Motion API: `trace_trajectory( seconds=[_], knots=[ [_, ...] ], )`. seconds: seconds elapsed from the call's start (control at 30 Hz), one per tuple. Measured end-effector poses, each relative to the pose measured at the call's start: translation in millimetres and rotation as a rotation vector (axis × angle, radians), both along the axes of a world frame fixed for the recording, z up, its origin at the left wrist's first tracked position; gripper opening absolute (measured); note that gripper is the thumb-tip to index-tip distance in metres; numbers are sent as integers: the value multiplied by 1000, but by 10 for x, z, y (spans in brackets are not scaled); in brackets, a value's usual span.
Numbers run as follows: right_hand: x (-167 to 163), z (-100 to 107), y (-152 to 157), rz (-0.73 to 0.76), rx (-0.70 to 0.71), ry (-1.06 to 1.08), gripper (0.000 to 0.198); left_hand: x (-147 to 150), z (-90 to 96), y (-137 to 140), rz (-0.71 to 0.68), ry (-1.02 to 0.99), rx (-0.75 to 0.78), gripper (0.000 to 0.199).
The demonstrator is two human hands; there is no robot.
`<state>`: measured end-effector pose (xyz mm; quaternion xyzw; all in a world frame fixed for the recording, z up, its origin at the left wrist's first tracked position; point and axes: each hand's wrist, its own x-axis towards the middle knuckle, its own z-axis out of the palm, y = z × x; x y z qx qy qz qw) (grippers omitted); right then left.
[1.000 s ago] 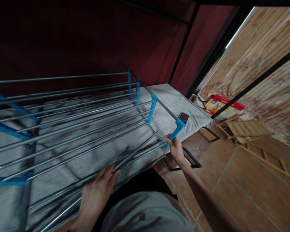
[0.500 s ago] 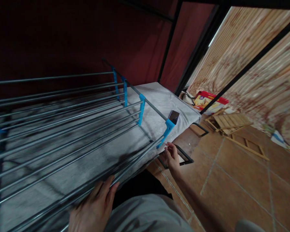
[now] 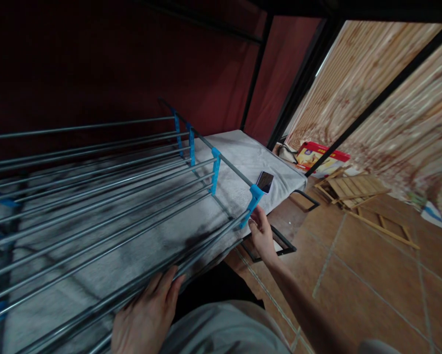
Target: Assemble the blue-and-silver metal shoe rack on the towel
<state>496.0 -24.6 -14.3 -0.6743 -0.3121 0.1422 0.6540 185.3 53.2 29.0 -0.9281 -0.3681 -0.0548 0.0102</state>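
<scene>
The left hand (image 3: 145, 312) has its fingers closed around a grey rod (image 3: 203, 252) extending ahead of them, while the right hand's (image 3: 262, 235) bent fingers meet a blue bracket (image 3: 253, 200), their grip unclear.

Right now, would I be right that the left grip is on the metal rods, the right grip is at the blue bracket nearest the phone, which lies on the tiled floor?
Not quite: the phone lies on the grey cover, not the tiled floor, as the head view shows. The left grip is on the metal rods and the right grip at the blue bracket.
</scene>
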Motion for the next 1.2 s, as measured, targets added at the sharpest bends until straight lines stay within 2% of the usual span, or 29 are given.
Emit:
trace_trajectory(
  seconds=[0.3, 0.53, 0.77, 1.03, 1.13, 1.2],
  knots=[
    [6, -15, -12, -3, -5, 20, 54, 77, 202, -4, 60, 22, -66, 41],
    [23, -33, -10, 13, 2, -1, 53, -12, 196, -7, 26, 57, -105, 41],
    [10, -21, -23, 18, 13, 20, 53, 34, 393, -32, 86, 56, -206, 43],
    [58, -50, -4, -5, -26, 29, 59, 192, 291, 15, 114, -54, -144, 35],
    [66, -87, -133, -9, -79, 16, 64, 281, 401, -108, 172, -64, -213, 31],
    [103, -103, -247, -6, -106, -65, 66, 331, 517, -218, 192, -90, -275, 26]
  ],
)
